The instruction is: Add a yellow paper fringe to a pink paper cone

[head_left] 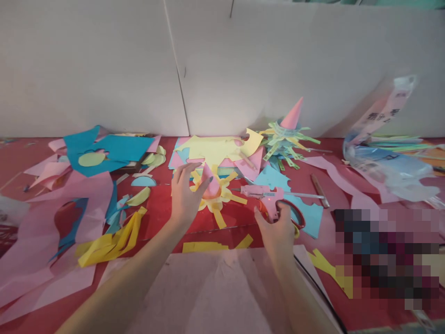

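Note:
My left hand (pixel 186 195) curls around the left side of a small pink paper cone (pixel 211 186), its thumb across the front. The cone stands on a yellow petal-shaped paper base (pixel 208 204), from which yellow strips (pixel 219 218) spread outward. To the right, my right hand (pixel 280 232) grips the handle of a pink hot glue gun (pixel 262 192) between thumb and fingers. Its nozzle points left toward the yellow strips, and a clear glue stick (pixel 306 195) sticks out of its back. Scissors (pixel 299 215) lie partly hidden behind the right hand.
Behind stands another pink cone (pixel 294 114) with green and blue fringes. Blue sheets (pixel 128 149), pink paper (pixel 31 232) and yellow strips (pixel 111 243) lie left. A pencil (pixel 319 189) and plastic bag (pixel 399 167) lie right. A black cord (pixel 318 290) passes the right forearm. A white wall (pixel 104 69) rises behind.

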